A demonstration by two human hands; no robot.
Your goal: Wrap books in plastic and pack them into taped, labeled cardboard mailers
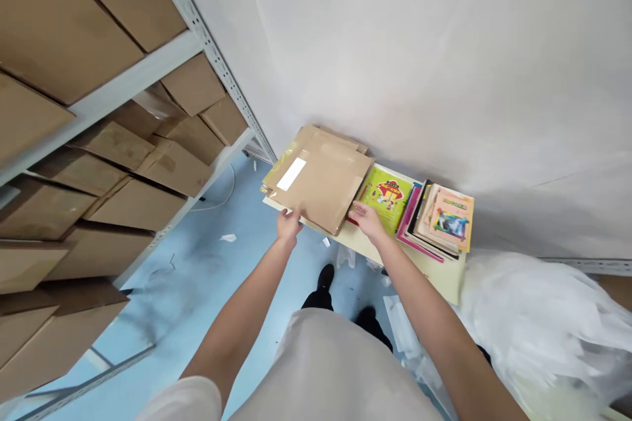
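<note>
A flat sheet of brown cardboard [328, 177] with a white label [291, 174] lies on top of other flat cardboard pieces, on the left end of a narrow pale-yellow table [439, 276]. My left hand [289, 227] is at the cardboard's front edge, its fingertips touching or very close to it, thumb and fingers apart. By the right edge of the cardboard is my right hand [366, 218], its fingers stretched out and partly over a lower corner of a green book [388, 197]. Whether the fingertips press on the cardboard or the book cannot be made out.
Right of the green book stands a stack of books [444, 223], a magenta one jutting from it. A white plastic bundle [548, 329] bulges at the right. Metal shelving [138, 79] with cardboard boxes [138, 210] fills the left. Scraps [228, 237] litter the blue floor [197, 289].
</note>
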